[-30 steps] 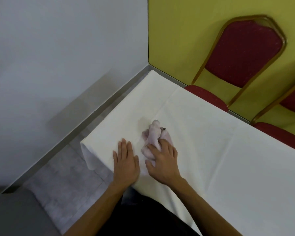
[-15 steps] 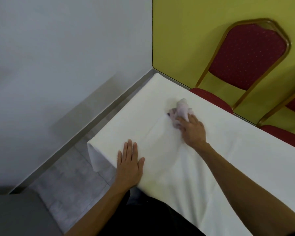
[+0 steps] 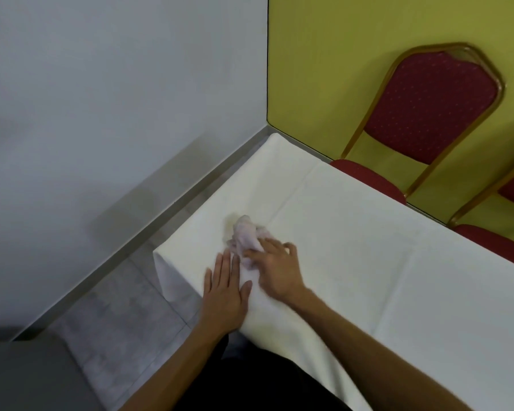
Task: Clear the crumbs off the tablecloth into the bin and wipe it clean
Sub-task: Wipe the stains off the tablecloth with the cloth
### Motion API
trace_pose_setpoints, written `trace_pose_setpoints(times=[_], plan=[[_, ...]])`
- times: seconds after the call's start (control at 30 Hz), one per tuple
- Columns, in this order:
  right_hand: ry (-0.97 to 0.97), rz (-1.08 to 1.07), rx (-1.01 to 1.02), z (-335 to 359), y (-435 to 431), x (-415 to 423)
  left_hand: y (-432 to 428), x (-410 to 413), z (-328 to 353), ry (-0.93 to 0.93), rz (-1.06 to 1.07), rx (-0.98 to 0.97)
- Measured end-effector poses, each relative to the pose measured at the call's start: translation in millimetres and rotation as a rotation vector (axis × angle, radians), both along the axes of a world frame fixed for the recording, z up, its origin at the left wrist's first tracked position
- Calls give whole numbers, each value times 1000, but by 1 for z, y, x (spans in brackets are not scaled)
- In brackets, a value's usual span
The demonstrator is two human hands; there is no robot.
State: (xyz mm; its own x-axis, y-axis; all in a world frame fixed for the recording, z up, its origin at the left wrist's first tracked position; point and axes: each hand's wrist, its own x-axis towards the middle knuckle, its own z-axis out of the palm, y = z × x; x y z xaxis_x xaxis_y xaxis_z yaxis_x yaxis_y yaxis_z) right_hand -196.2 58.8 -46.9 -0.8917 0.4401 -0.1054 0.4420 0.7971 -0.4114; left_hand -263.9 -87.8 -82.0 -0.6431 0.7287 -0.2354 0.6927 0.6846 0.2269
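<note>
A white tablecloth (image 3: pixel 353 262) covers the table that runs from the room corner toward the lower right. A crumpled pale pink cloth (image 3: pixel 245 237) lies on it near the table's left end. My right hand (image 3: pixel 275 269) presses down on the cloth's near part, fingers over it. Just to its left, my left hand (image 3: pixel 224 295) rests flat on the tablecloth by the near edge, fingers together and holding nothing. No crumbs or bin can be made out.
Two red padded chairs with gold frames (image 3: pixel 428 114) (image 3: pixel 505 221) stand behind the table against the yellow-green wall. A grey wall and skirting run along the left. Grey tiled floor (image 3: pixel 113 310) lies left of the table's end.
My right hand has pulled the pink cloth back from the far side of the table toward me, close to my left hand. The left hand has stayed flat in place.
</note>
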Motion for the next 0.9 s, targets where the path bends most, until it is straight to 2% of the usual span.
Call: trace_pose_setpoints(times=[0.13,0.23,0.33,0.5,0.67,0.77,0.83,0.9], plan=[[-37,-86,76,10,77,-14,1,0,4,-37,-19,10],[-136,-194,122,15,131,-17,-2,-4,5,-56,-42,0],[-160,-283,105,14,144,-19,-4,-5,5,-59,-42,2],[-39,-347,30,8,82,-9,-3,0,1,-22,-26,19],[134,-196,64,9,-7,33,-2,3,6,-9,-3,33],[248,-68,-3,6,-45,55,1,1,7,-16,-38,29],[249,-15,-21,3,-53,68,0,0,7,-21,-61,44],[209,-52,-12,8,-46,76,-3,0,7,-54,-36,66]])
